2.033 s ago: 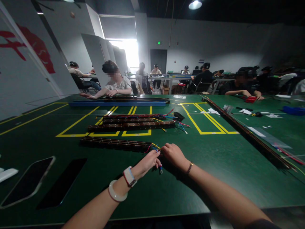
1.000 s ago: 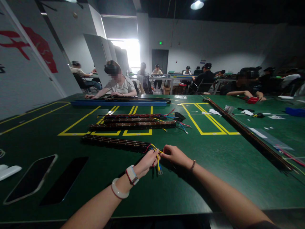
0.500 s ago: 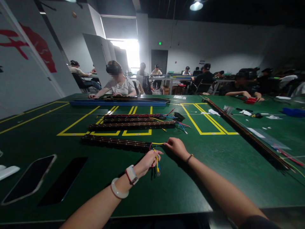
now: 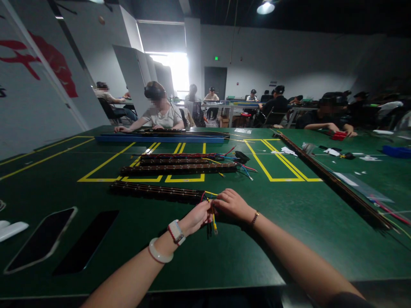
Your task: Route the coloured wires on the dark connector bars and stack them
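Note:
A long dark strip with copper-coloured lines (image 4: 157, 191) lies on the green table, its wire end toward my hands. My left hand (image 4: 199, 217) is closed around the bunch of wires at that end; yellow and blue wires with metal terminals (image 4: 215, 224) hang below its fingers. Close against it, my right hand (image 4: 233, 206) is closed with its fingertips at the same bunch. A yellow wire (image 4: 210, 193) runs from the strip to the right fingers and seems pinched there; its end is hidden.
Behind lie more dark strips with wires (image 4: 180, 169) and a blue channel (image 4: 160, 139). At the left are two phone-like slabs (image 4: 41, 239) (image 4: 86, 241). A long strip (image 4: 334, 179) slants along the right, near paper scraps and a plastic bag (image 4: 366, 186). Co-workers sit across the table.
My right hand has moved left and slightly down, from the outstretched yellow wire's end to my left hand. The left hand's extended finger has curled in; the strip stays put.

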Available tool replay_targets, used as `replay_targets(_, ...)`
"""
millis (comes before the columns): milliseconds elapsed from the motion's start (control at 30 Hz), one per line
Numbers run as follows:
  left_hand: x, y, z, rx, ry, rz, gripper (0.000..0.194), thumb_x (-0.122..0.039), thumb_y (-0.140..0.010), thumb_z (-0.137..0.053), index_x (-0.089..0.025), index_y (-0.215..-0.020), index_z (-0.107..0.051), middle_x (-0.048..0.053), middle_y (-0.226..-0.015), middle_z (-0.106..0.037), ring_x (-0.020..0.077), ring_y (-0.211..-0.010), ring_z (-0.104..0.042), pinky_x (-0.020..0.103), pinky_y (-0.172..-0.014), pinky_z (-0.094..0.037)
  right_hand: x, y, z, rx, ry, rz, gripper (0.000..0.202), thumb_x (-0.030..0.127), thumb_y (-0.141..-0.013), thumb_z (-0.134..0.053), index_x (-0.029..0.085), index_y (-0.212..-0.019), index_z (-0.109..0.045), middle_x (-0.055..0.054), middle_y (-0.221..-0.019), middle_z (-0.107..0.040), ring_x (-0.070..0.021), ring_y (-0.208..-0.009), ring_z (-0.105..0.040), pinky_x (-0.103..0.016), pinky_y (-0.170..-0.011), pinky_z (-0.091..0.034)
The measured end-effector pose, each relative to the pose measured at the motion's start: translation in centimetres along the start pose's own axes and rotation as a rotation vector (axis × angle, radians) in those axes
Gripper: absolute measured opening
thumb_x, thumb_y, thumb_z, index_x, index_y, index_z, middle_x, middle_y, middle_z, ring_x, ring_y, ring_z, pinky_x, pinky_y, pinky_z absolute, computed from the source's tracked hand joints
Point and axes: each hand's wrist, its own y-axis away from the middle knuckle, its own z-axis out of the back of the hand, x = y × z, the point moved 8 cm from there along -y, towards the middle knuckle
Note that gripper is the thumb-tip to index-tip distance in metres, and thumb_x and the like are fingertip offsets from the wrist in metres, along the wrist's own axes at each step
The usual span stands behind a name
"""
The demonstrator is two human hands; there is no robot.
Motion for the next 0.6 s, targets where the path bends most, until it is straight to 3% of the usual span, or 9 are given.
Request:
replay_targets(100,0.1,0.0,0.0,0.001,0.092,0.022,0.015,-0.020,-0.097,-0.038,-0.014,-0.095,-0.051,-0.003,-0.067,-0.053,0.0051,-0.047,-0.047,0.018,-0.045,-0.033,1.2,0.0,-0.2,0.002,-0.008,0.120,0.020,0.021,-0.096,-0.048,0.021,-0.111,-0.062,-0.005,-0.100,-0.065,-0.0162,-0.088,-0.055,-0.032,-0.088,-0.041)
replay_targets(267,-0.1,0.0,-0.2,0.022,0.165,0.021,0.011,-0.023,-0.094,-0.045,-0.014,-0.093,-0.052,-0.003,-0.066,-0.053,0.0054,-0.047,-0.046,0.018,-0.045,-0.032,1.4,0.2,-0.5,0.012,-0.034,0.166,0.021,0.020,-0.097,-0.047,0.021,-0.110,-0.063,-0.005,-0.102,-0.067,-0.0163,-0.090,-0.056,-0.032,-0.086,-0.043)
replay_targets(467,-0.4,0.5,-0.8,0.082,0.159,0.058,0.032,-0.031,-0.094,-0.035,-0.011,-0.084,-0.057,0.004,-0.066,-0.060,0.0098,-0.049,-0.052,0.022,-0.050,-0.040,-0.2,-0.5,0.2,-0.079,-0.230,-0.020,0.020,0.025,-0.097,-0.047,0.021,-0.109,-0.063,-0.006,-0.094,-0.068,-0.0157,-0.083,-0.058,-0.030,-0.078,-0.045)
replay_targets(600,-0.7,0.6,-0.6,0.054,0.119,-0.001,0.022,-0.019,-0.090,-0.038,-0.010,-0.085,-0.058,0.006,-0.067,-0.063,0.0105,-0.050,-0.056,0.022,-0.051,-0.041,-1.6,-2.0,0.7,-0.170,-0.387,-0.166,0.018,0.025,-0.096,-0.048,0.017,-0.104,-0.063,-0.008,-0.099,-0.068,-0.0166,-0.091,-0.059,-0.030,-0.083,-0.045)
